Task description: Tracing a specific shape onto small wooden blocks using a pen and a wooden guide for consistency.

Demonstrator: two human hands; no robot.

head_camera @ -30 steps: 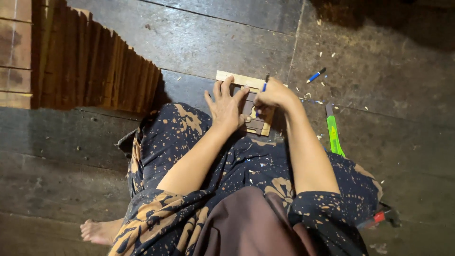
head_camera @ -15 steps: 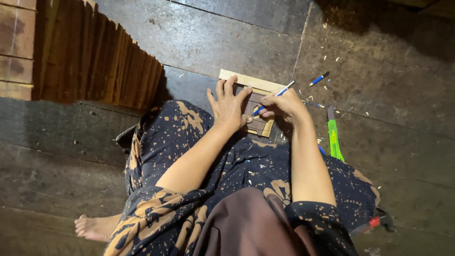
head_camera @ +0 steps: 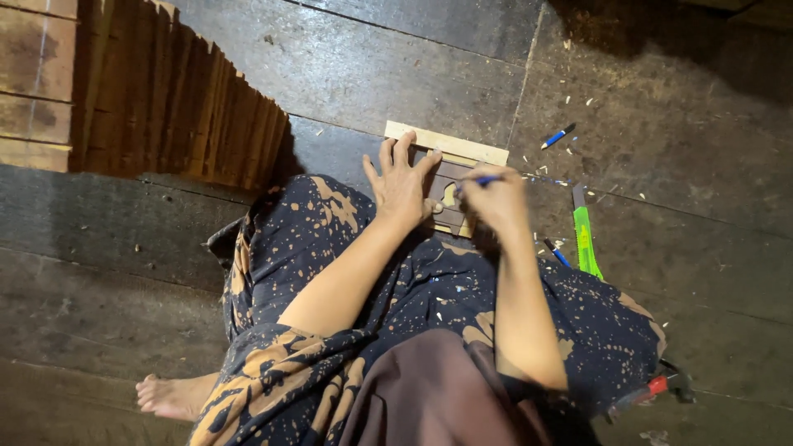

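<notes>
My right hand [head_camera: 496, 201] has its fingers pinched together on a blue pen [head_camera: 481, 179], tip on the small wooden piece [head_camera: 450, 194]; my left hand [head_camera: 402, 186] lies flat beside it, fingers spread, pressing that piece to the floor [head_camera: 355, 74]; right of the pen hand, a green cutter [head_camera: 586, 239]; further out, another blue pen [head_camera: 558, 135].

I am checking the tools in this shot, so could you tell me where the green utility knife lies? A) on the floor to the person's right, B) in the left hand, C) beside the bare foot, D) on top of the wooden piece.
A: the green utility knife lies flat on the floor on the person's right, just past the right hand, which holds a blue pen over the wooden piece.
</notes>
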